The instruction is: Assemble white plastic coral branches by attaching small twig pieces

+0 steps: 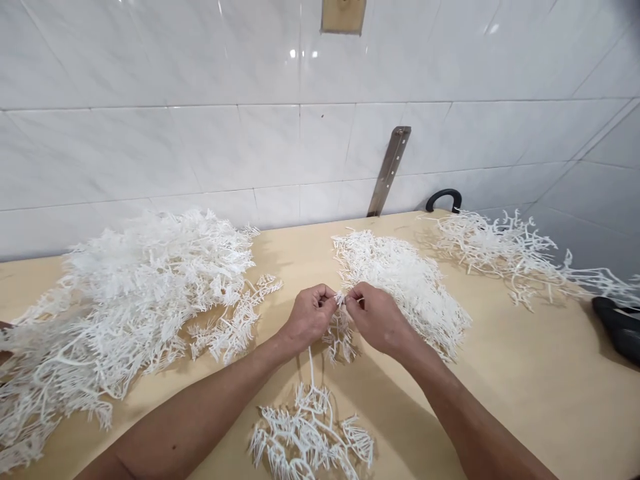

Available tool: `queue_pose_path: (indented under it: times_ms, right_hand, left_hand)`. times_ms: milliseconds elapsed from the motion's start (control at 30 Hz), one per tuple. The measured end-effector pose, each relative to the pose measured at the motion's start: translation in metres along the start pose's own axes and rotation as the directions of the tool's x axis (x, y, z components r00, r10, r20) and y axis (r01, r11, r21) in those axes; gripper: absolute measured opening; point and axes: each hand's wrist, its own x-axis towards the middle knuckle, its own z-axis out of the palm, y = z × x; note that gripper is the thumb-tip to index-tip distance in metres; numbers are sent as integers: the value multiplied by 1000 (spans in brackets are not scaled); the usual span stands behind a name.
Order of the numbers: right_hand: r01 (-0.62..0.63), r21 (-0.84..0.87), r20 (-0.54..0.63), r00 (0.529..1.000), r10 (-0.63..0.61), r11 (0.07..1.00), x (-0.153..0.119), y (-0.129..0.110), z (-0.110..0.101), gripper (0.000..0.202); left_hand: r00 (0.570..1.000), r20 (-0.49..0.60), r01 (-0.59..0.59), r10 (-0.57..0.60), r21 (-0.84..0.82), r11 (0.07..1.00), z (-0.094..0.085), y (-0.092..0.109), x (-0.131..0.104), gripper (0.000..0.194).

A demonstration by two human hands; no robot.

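Observation:
My left hand [311, 315] and my right hand [376, 316] meet above the middle of the table, both closed in a pinch. Between their fingertips is the small bristly end of a white plastic sprig [341, 333], whose branches hang below my fingers. Closer to me lies another white branching sprig [313, 433], its thin stem running up toward my left hand; whether that stem is held cannot be made out. Just beyond my right hand, a dense pile of short white sprig pieces [400, 280] rests on the wood-coloured table [525, 387].
A large heap of white branching sprigs [150, 287] covers the table's left side. Barer white branches [500, 250] lie at the back right, near a black curved handle [444, 193]. A metal bracket [390, 170] leans at the tiled wall [200, 147]. A black object [620, 327] sits at the right edge.

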Motion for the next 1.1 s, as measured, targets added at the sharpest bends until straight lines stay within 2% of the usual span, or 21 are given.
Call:
queue_pose_path:
  times_ms: [67,200,233,300,400,500,600,733,833,933,1000,1100]
  right_hand:
    - [-11,20,14,1000,10,1000,0,2,0,15]
    - [27,-136,-92,995,-39,990,4,3,2,18]
    - [-26,-153,-124,992,7,988,5,3,0,19]
    - [-140,-143,-240,965,103,980,9,4,-10,17]
    - [-169,-11,-368,917,153,986,9,8,-30,9]
    - [-185,29,-463,869,177,982,8,15,-45,12]
    - [-200,2,-510,843,173,980,12,27,-51,13]
    - [-151,-54,-527,844,100,987,17,40,-49,16]
    - [9,-88,-458,888,-48,996,15,35,-41,15]
    - [202,-20,-223,954,-202,979,6,22,-28,14]
    - [269,7,-97,959,-267,963,1,14,-20,15]
    - [284,-4,-5,959,-284,959,-2,9,-13,17]
  left_hand:
    - [1000,14,-27,27,5,1000,1,3,-3,11]
    - [1000,18,-17,17,11,1000,3,2,-8,12]
    - [999,32,-8,8,-1,1000,4,1,-9,13]
    - [998,59,19,-17,-33,999,6,-2,-9,18]
    - [995,64,79,-74,-87,993,8,-7,-8,26]
    - [992,68,112,-104,-134,985,6,-8,-5,30]
    - [994,52,107,-100,-140,984,4,-7,-5,30]
    - [995,8,95,-95,-118,988,4,-5,-7,27]
    - [996,-13,83,-84,-103,991,5,-4,-8,24]
    - [996,-21,79,-81,-102,992,5,-2,-7,23]
    - [996,-43,68,-73,-95,993,5,-2,-7,22]
    - [995,-77,52,-59,-94,994,6,-4,-5,19]
